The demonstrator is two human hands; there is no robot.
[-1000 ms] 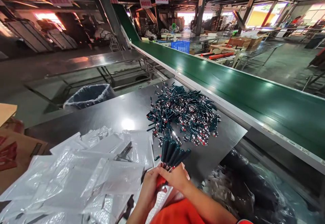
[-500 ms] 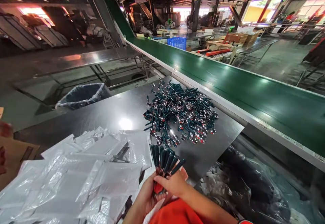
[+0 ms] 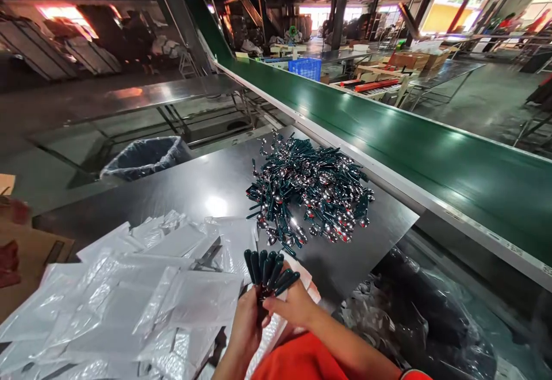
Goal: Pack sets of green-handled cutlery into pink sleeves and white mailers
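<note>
A fanned bundle of spoons (image 3: pixel 267 268) with dark green handles stands handles-up between my hands, the bowls hidden low in my grip. My left hand (image 3: pixel 246 318) is closed round the bundle from the left. From the right, my right hand (image 3: pixel 294 306) closes on it, thumb across the lower handles. Just beyond lies a large heap of similar green-handled, shiny metal spoons (image 3: pixel 308 187) on the steel table (image 3: pixel 181 187). White padded mailing bags (image 3: pixel 129 294) are piled to the left of my hands. A whitish sheet or bag (image 3: pixel 269 342) lies under my hands.
A green conveyor belt (image 3: pixel 345 115) runs along the table's far right side. Beyond the table's left edge stands a plastic-lined bin (image 3: pixel 144 161). A cardboard box (image 3: pixel 26 259) sits at far left. Crumpled clear and dark plastic (image 3: pixel 409 317) lies low on the right.
The spoon bundle has shifted slightly left and lower in my hands, and its handles have closed up a little. My left hand now wraps higher round it. The view has turned slightly.
</note>
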